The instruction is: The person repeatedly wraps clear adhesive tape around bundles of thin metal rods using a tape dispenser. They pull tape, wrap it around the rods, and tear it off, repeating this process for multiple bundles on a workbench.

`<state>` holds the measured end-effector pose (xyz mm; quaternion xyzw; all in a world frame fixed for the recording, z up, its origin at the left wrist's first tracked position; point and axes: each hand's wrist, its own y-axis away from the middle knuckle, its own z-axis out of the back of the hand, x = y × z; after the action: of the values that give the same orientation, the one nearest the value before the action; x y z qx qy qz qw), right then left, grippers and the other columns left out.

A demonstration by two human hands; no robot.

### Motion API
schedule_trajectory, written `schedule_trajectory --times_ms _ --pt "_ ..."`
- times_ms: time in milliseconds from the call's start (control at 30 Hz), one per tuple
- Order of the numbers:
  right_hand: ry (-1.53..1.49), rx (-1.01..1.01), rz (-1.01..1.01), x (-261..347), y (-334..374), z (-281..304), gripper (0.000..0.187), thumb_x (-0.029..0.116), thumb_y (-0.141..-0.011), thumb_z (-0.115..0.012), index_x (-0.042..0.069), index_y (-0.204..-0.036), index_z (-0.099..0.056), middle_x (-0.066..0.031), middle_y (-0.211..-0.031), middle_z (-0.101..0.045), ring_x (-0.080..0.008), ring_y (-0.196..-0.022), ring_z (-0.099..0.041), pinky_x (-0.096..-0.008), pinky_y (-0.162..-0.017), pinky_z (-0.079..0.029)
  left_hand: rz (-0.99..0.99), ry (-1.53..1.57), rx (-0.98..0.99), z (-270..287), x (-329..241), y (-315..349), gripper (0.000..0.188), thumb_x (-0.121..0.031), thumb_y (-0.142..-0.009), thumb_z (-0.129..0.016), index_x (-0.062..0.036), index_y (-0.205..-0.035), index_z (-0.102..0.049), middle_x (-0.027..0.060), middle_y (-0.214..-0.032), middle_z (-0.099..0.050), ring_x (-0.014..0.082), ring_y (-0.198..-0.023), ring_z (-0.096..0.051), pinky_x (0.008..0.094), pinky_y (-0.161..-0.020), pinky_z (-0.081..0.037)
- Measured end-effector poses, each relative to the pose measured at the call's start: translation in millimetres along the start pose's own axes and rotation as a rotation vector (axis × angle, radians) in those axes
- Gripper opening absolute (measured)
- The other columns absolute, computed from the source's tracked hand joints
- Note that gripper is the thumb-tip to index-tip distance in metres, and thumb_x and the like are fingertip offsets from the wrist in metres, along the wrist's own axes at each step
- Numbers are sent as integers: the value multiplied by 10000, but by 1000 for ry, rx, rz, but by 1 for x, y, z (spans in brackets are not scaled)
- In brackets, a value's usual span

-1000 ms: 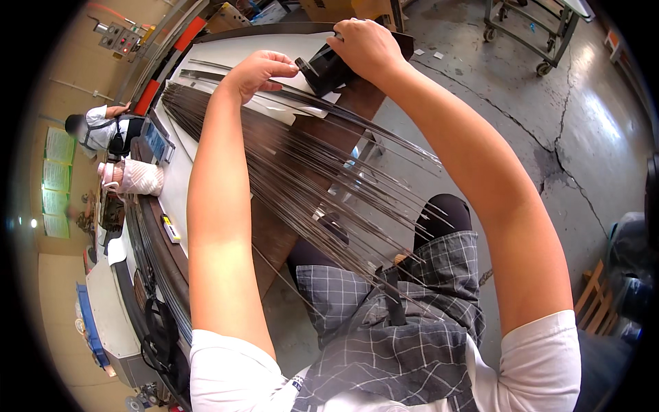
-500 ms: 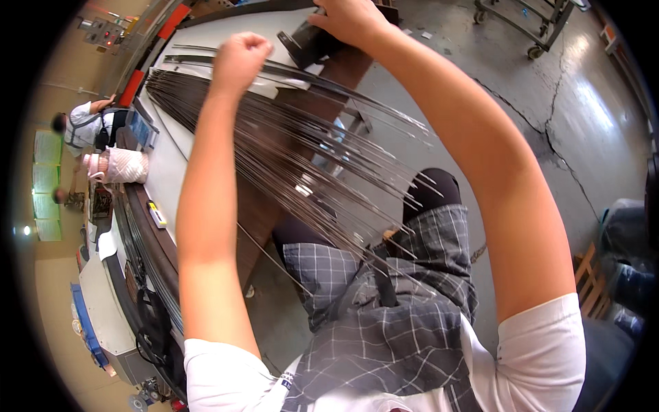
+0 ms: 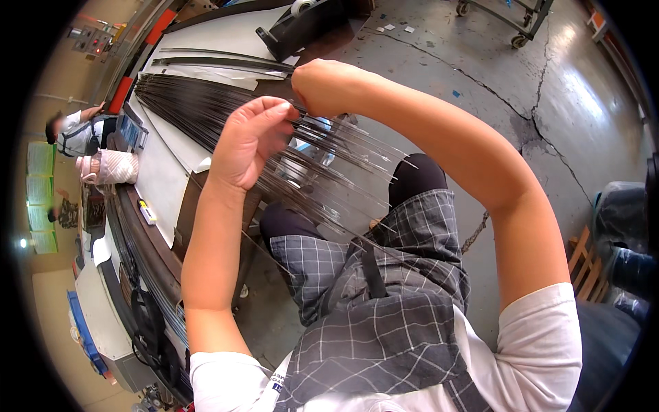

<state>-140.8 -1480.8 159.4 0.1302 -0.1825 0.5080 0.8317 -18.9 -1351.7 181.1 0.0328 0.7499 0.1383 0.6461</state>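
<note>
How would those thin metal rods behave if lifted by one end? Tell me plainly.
The thin metal rods would probably flex and sag, since they are very long and slender. They fan apart past the right hand, so a loose grip would likely let them splay or slide. Smooth and round, singles could roll on the table. The left hand is fingering a few strands.
</note>
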Motion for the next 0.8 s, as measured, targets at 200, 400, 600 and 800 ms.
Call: schedule_trajectory --times_ms 200,400,600,800 --pt "-97 65 -91 -2 -2 8 86 76 -634 -604 30 -657 -671 -112 -614 -629 -186 -569 -628 -313 -522 -489 80 -32 -17 -13 15 14 99 -160 -844 -629 -88 -910 -610 3 -826 -639 44 -681 -578 170 -518 -446" --pt "-378 231 -163 3 7 24 74 90 -631 -631 23 -642 -660 -58 -599 -609 -119 -535 -583 -244 -495 -458 157 76 -36 -26 27 20 80 -147 -851 -622 -96 -909 -602 16 -829 -632 56 -665 -583 149 -431 -422" --pt "-660 278 -147 7 19 27 90 118 -648 -639 36 -616 -617 -33 -581 -571 -87 -530 -528 -212 -471 -397 187 157 31 -34 36 23 87 -155 -863 -608 -98 -928 -600 18 -847 -624 61 -674 -583 150 -436 -430" --pt "-784 296 -147 5 20 24 106 136 -685 -641 47 -638 -610 -16 -585 -558 -84 -547 -531 -211 -467 -383 188 157 46 -35 37 23 82 -149 -870 -596 -101 -936 -592 21 -850 -622 64 -681 -587 153 -441 -440"
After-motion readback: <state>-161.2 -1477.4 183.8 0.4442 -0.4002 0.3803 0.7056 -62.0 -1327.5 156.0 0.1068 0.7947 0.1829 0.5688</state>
